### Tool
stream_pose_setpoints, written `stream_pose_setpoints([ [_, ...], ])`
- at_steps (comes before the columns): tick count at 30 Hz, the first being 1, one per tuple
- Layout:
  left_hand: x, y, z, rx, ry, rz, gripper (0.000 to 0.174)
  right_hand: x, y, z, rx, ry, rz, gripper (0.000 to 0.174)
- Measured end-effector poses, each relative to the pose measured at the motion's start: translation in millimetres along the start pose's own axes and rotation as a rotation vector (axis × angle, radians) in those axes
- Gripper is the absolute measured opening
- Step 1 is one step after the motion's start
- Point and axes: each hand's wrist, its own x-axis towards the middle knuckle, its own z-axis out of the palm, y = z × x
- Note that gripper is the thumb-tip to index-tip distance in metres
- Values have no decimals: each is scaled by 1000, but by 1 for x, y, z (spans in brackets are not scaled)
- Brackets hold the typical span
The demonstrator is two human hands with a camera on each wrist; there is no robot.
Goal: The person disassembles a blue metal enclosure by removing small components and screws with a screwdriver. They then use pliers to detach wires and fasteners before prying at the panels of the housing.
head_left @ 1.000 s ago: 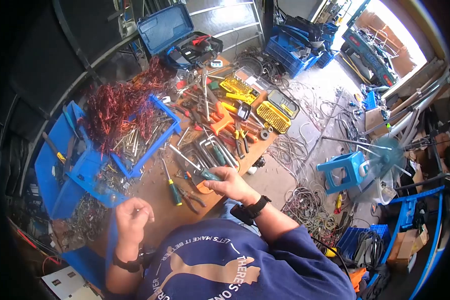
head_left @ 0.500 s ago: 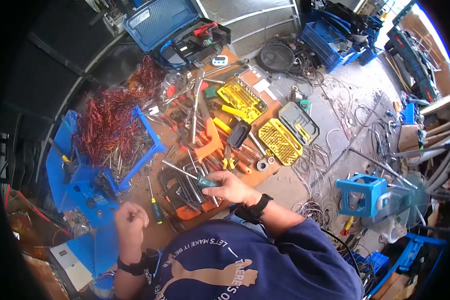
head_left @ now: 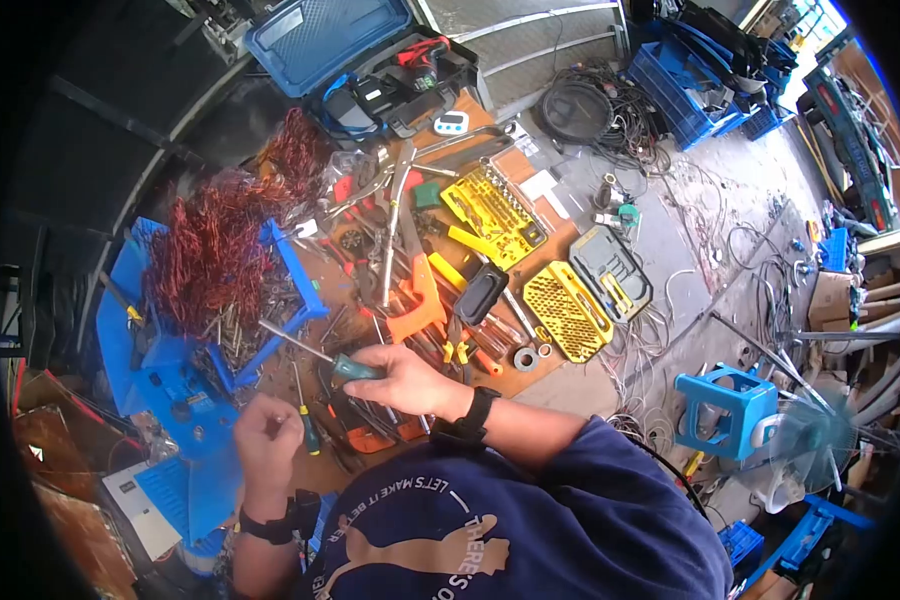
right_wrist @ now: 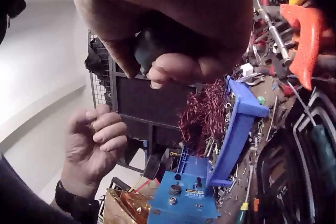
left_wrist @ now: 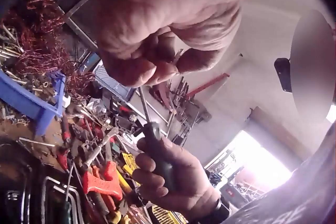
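Head view: lifting is done; our right hand (head_left: pixel 405 382) grips one screwdriver (head_left: pixel 355 371) near the blue tray (head_left: pixel 295 270), with a second screwdriver (head_left: pixel 311 434) lying near that tray.

Left wrist view: our left hand (left_wrist: pixel 168 19) curls; whether it pinches anything, or meets the shaft, we cannot tell.

Right wrist view: one handle fills our right fingers; we cannot judge what remains.

- My shirt (head_left: pixel 610 520) is navy blue, with short sleeves that leave my forearms bare.
- A tan print (head_left: pixel 420 552), rounded and elongated, spreads across it.
- White capital lettering (head_left: pixel 402 502) curves around that print; I can read "LET'S MAKE IT" and "THERE'S".
- I wear a black right wristband (head_left: pixel 477 408) and a black left wristband (head_left: pixel 270 525), each with a dark, blocky piece.
- My left hand (head_left: pixel 268 440) and my right hand (head_left: pixel 405 385) are bare.
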Motion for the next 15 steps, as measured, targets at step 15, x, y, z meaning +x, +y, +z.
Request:
stream_pose_setpoints([
  [15,19,-1,22,-177,-12,-123,16,7,-2,-13,89,1,11,19],
])
